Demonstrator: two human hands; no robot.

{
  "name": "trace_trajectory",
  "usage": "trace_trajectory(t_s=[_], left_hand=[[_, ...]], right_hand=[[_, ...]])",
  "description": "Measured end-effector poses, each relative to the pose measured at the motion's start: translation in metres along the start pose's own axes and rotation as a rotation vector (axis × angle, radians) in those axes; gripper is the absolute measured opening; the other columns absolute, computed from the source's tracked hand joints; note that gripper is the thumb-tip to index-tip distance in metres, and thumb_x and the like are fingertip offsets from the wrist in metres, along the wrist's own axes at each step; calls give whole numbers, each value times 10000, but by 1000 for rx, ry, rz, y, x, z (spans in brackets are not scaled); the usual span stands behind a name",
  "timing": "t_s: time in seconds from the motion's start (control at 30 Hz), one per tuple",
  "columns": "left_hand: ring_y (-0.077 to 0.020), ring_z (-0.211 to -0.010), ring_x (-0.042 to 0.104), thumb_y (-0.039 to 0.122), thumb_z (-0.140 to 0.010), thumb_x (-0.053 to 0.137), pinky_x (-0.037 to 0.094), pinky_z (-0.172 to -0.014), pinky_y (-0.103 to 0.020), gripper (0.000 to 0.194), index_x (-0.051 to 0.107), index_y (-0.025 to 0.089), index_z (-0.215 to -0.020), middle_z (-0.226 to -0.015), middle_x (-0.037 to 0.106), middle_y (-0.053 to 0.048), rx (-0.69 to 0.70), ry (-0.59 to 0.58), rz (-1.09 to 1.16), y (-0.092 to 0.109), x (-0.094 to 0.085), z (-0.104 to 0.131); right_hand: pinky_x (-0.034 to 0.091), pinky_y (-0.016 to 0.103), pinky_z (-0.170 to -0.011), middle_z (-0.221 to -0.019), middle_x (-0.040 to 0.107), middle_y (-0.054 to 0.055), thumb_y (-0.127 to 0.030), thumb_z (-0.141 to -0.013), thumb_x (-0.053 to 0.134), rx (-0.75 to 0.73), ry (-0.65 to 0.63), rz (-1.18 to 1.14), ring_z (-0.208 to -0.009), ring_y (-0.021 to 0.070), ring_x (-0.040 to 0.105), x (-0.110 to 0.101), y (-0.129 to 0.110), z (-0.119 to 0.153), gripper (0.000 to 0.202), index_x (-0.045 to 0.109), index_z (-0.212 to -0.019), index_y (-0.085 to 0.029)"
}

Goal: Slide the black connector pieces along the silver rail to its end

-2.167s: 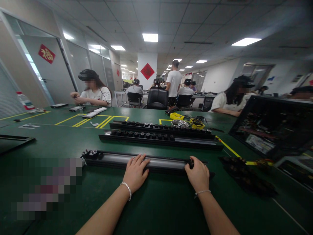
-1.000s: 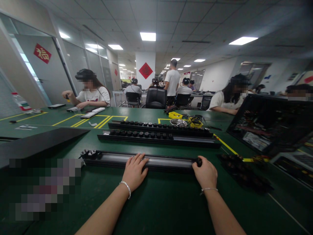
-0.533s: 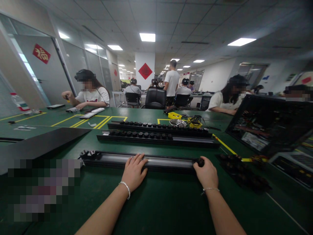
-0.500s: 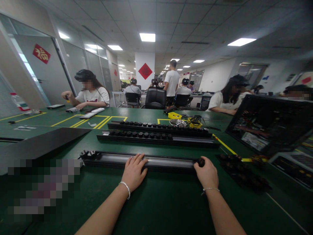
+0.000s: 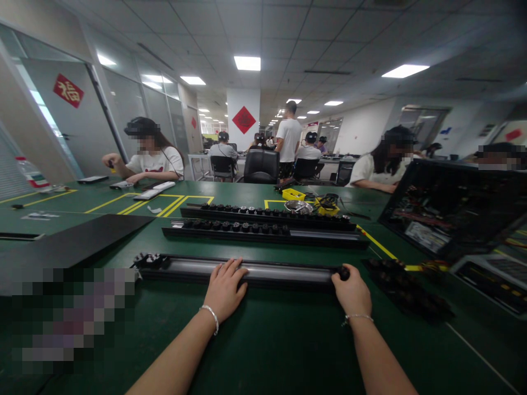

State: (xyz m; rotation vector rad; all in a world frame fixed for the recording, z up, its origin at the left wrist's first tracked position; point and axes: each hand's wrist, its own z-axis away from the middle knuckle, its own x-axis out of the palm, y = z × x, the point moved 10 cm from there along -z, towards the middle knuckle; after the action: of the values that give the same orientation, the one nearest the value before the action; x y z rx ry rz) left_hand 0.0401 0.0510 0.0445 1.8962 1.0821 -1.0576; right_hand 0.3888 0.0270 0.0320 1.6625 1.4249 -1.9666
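Across the table in front of me lies a long black rail with a pale strip along its inside. My left hand rests on the middle of it, fingers stretched out. At the rail's right end, my right hand pinches a small black round part, partly hidden by the fingers. Several black and silver parts sit at the left end. Behind it stand a second rail, partly filled with round black parts, and a third rail lined with them.
A heap of dark parts lies right of my right hand. Beyond it stands an open computer case. Yellow bins and a metal bowl are at the back. A dark panel lies left. People sit across the table.
My right hand has shifted slightly to the right along the rail with the small black part. My left hand stays in place on the rail.
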Motion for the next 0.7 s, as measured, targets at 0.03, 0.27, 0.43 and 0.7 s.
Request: trace_trajectory(t_s=[0.03, 0.27, 0.43, 0.7], left_hand=[[-223, -1257, 363, 299, -792, 471, 263, -1033, -468, 285, 564, 319, -1060, -1335, 461, 0, 2, 2, 1, 0, 0, 0], [-218, -1259, 360, 304, -793, 472, 263, -1033, -462, 280, 564, 324, -1057, -1339, 456, 9, -1, -2, -6, -1, 1, 0], [-214, -1262, 358, 297, -794, 469, 260, -1036, -458, 279, 566, 319, -1055, -1341, 454, 7, 0, 1, -11, -1, 1, 0], [-215, -1267, 351, 307, -801, 460, 254, -1037, -464, 266, 568, 315, -1044, -1346, 449, 3, 1, -8, -11, 0, 2, 0]], right_hand=[[452, 344, -753, -1068, 602, 102, -400, -762, 386, -5, 5, -4, -952, 254, 560, -1, 0, 0, 501, 464, -1211, -191], [455, 352, -753, -1072, 600, 110, -399, -758, 391, 7, 14, -21, -963, 259, 559, -3, 3, 0, 506, 466, -1214, -191], [454, 347, -757, -1067, 604, 101, -406, -755, 392, 35, 7, -38, -921, 250, 577, -5, 5, -1, 508, 471, -1211, -196], [466, 349, -706, -1047, 609, 110, -414, -751, 396, 46, 23, -49, -867, 256, 588, -9, 10, -2, 517, 469, -1210, -188]])
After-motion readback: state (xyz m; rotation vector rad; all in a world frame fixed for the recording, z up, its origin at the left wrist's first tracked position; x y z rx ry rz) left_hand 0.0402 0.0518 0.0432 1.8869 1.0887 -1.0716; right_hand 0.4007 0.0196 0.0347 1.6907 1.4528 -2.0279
